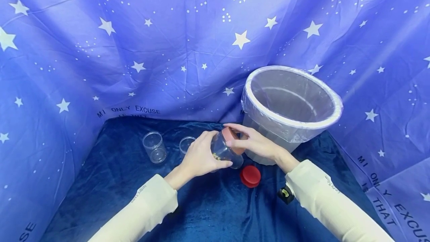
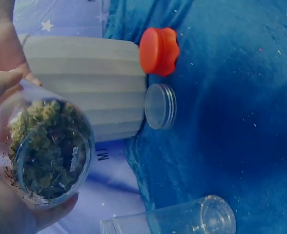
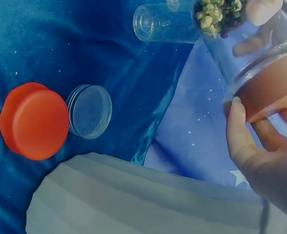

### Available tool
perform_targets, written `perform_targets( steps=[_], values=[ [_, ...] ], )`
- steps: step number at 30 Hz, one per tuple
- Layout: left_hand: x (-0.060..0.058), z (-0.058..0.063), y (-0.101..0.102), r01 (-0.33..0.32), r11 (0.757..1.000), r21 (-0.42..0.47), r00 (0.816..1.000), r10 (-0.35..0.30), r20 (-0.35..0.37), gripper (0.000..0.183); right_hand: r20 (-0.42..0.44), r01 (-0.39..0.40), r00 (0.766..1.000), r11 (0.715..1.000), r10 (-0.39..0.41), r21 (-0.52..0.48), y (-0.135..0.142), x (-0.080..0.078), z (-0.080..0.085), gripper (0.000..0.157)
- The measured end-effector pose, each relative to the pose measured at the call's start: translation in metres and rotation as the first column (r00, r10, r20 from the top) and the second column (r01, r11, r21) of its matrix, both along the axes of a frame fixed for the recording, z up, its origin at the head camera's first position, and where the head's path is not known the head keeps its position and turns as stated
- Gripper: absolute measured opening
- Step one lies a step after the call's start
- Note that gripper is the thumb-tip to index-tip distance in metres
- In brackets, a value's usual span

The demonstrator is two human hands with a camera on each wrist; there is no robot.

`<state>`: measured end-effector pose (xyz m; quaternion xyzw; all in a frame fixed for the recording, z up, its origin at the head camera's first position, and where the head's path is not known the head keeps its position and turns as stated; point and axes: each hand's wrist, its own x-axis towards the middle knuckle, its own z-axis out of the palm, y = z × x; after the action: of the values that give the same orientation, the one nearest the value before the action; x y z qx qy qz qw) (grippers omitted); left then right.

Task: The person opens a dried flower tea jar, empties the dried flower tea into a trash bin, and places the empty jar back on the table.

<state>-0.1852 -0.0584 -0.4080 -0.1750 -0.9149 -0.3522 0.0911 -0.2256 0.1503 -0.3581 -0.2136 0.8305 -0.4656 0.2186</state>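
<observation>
A clear jar (image 1: 218, 145) is tilted between both hands over the cloth. In the left wrist view its base faces the camera, with dried yellow-green flower buds (image 2: 48, 119) gathered inside. My left hand (image 1: 201, 156) grips the jar round its body. With thumb and fingers, my right hand (image 1: 258, 144) holds the orange-brown lid (image 3: 268, 90), which sits at the jar's mouth. Below the hands lie a red lid with a scalloped edge (image 1: 250, 176) and, close beside it, a clear screw lid (image 3: 91, 112).
A clear jar (image 1: 154, 147) stands at the left on the blue velvet cloth (image 1: 114, 182). Another clear container (image 1: 186, 143) is partly hidden behind my left hand. A large pale bin (image 1: 289, 124) with a plastic liner stands at the right, near the star-patterned curtain (image 1: 181, 47).
</observation>
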Motion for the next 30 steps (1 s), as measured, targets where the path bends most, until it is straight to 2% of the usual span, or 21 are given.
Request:
perform_targets(
  steps=[3, 6, 10, 14, 16, 19, 21, 22, 23, 25, 30],
  values=[
    [-0.002, 0.003, 0.000, 0.006, 0.999, 0.053, 0.999, -0.009, 0.051, 0.087, -0.021, -0.025, 0.999, 0.999, 0.024, -0.029, 0.001, 0.000, 0.001, 0.064],
    [-0.004, 0.004, -0.002, 0.033, 0.992, 0.119, 0.993, -0.046, 0.107, 0.086, -0.035, -0.039, 0.999, 0.998, 0.037, -0.048, 0.001, 0.000, 0.002, 0.064],
    [-0.007, 0.004, -0.006, 0.074, 0.972, 0.225, 0.969, -0.123, 0.216, 0.082, -0.032, -0.078, 0.997, 0.994, 0.076, -0.080, 0.004, 0.000, 0.002, 0.065],
    [-0.008, 0.002, -0.010, 0.104, 0.933, 0.343, 0.920, -0.222, 0.324, 0.070, 0.002, -0.135, 0.991, 0.982, 0.136, -0.133, 0.007, 0.001, 0.001, 0.067],
    [-0.009, 0.001, -0.011, 0.121, 0.903, 0.413, 0.884, -0.287, 0.368, 0.064, 0.029, -0.161, 0.985, 0.973, 0.169, -0.166, 0.008, 0.001, 0.002, 0.067],
    [-0.010, 0.001, -0.013, 0.138, 0.841, 0.523, 0.819, -0.394, 0.416, 0.057, 0.025, -0.195, 0.979, 0.966, 0.202, -0.171, 0.009, 0.001, 0.003, 0.069],
    [-0.011, 0.000, -0.014, 0.139, 0.814, 0.565, 0.788, -0.436, 0.435, 0.056, 0.021, -0.214, 0.975, 0.962, 0.221, -0.171, 0.010, 0.001, 0.005, 0.070],
    [-0.011, 0.000, -0.013, 0.137, 0.806, 0.575, 0.781, -0.445, 0.438, 0.056, 0.006, -0.220, 0.975, 0.963, 0.224, -0.157, 0.010, 0.001, 0.006, 0.070],
    [-0.011, 0.000, -0.013, 0.132, 0.807, 0.575, 0.780, -0.442, 0.442, 0.056, -0.007, -0.222, 0.975, 0.965, 0.223, -0.143, 0.010, 0.001, 0.007, 0.070],
    [-0.011, 0.001, -0.013, 0.117, 0.834, 0.539, 0.804, -0.398, 0.441, 0.058, -0.027, -0.202, 0.979, 0.973, 0.200, -0.110, 0.009, 0.001, 0.008, 0.065],
    [-0.009, 0.003, -0.008, 0.074, 0.931, 0.356, 0.901, -0.216, 0.377, 0.071, -0.076, -0.070, 0.995, 0.997, 0.069, -0.014, 0.005, -0.001, 0.007, 0.050]
  ],
)
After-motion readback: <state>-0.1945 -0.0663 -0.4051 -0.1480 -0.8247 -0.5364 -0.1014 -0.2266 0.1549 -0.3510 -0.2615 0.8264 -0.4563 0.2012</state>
